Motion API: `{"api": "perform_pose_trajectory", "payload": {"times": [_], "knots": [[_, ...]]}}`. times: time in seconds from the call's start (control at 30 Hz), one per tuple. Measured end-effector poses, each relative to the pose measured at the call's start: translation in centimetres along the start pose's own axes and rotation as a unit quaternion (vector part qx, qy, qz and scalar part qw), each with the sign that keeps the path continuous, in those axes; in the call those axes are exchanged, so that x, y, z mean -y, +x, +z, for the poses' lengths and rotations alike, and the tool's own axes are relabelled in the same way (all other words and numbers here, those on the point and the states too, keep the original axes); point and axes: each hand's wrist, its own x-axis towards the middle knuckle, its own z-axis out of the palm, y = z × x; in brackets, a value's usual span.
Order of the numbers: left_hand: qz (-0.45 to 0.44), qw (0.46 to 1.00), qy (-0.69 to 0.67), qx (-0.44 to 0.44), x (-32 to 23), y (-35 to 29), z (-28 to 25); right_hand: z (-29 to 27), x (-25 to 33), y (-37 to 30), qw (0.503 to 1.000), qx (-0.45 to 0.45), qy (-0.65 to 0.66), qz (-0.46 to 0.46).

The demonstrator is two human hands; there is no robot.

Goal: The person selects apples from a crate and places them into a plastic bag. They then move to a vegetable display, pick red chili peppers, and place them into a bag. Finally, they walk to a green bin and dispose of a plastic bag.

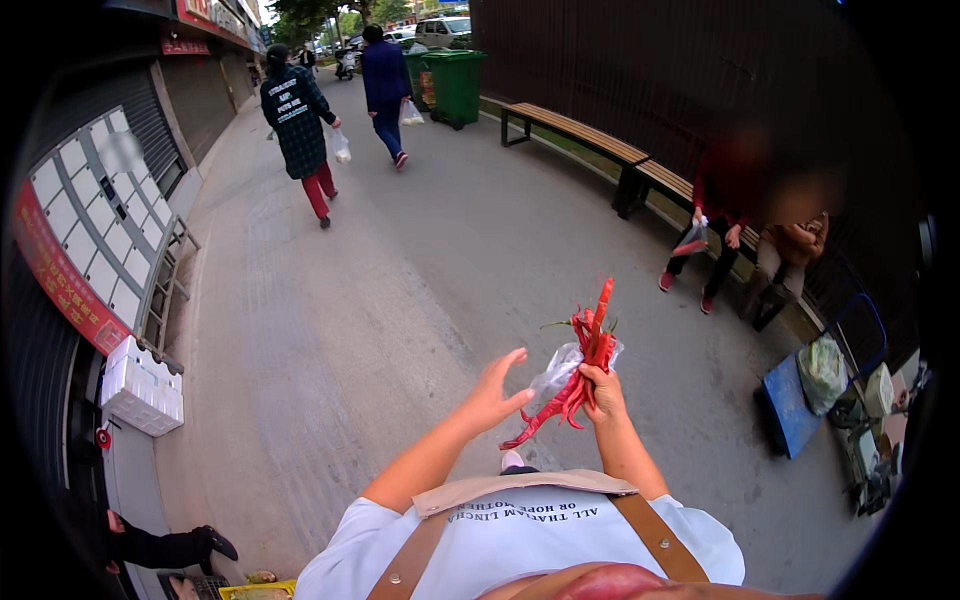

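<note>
A bunch of long red chili peppers (558,401) is gripped in my right hand (606,397), out in front of my chest. Some green stems stick out of the bunch, and one pepper points up above the rest. A crumpled clear plastic bag (556,371) is bunched among the peppers, on the side toward my left hand. My left hand (490,396) is held up just left of the bag, thumb and fingers apart, with nothing in it. Whether its thumb touches the bag I cannot tell.
Two people walk ahead carrying bags. On the right are a slatted bench (580,132) with two seated people and a blue cart (790,405) bearing a bag of greens. A green bin (455,88) stands ahead; white foam boxes (142,388) are stacked left, beside lockers (105,230).
</note>
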Motion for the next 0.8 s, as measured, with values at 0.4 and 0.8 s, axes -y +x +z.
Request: {"api": "perform_pose_trajectory", "payload": {"times": [0.4,0.8], "knots": [[-0.791,0.581,-0.037,-0.189,39.9,-15.1,-10.9,8.3,1.0,42.8,0.996,-0.063,0.015,0.059],[-0.517,0.829,0.215,-0.006,67.5,40.1,-30.8,13.3,6.1,73.7,0.983,-0.169,0.051,-0.049]]}}
